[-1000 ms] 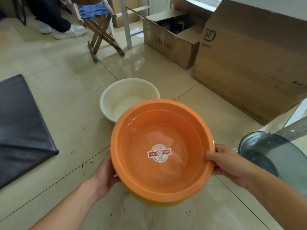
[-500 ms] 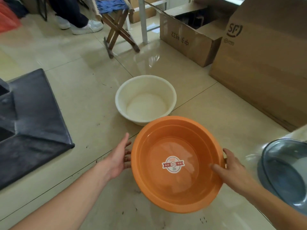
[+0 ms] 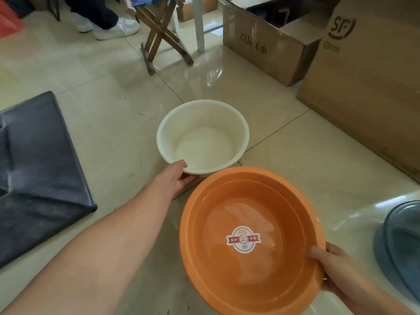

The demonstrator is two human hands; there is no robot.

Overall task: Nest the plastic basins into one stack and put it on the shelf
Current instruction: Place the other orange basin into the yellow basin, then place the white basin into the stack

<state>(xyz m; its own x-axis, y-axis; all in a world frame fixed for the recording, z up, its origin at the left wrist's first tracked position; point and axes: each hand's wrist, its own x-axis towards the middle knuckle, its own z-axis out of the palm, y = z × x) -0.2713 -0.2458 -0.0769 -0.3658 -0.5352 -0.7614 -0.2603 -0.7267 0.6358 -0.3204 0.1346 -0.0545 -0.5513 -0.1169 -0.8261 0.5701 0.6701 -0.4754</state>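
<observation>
An orange basin (image 3: 250,214) with a round sticker inside fills the lower right of the view, and my right hand (image 3: 329,267) grips its near right rim. A smaller white basin (image 3: 202,135) stands on the tiled floor just beyond it. My left hand (image 3: 177,178) is stretched out to the white basin's near rim, thumb on top of the edge and fingers under it. A blue-grey translucent basin (image 3: 400,244) shows partly at the right edge. No shelf is in view.
A dark padded mat (image 3: 41,173) lies on the floor at left. Large cardboard boxes (image 3: 368,87) line the right side, with an open one (image 3: 268,42) behind. A wooden folding stool (image 3: 159,35) and a person's feet in white shoes (image 3: 116,28) are at the back.
My left hand left the orange basin and reached forward to take the white basin's rim. My right hand alone now holds the orange basin, which sits lower right in view.
</observation>
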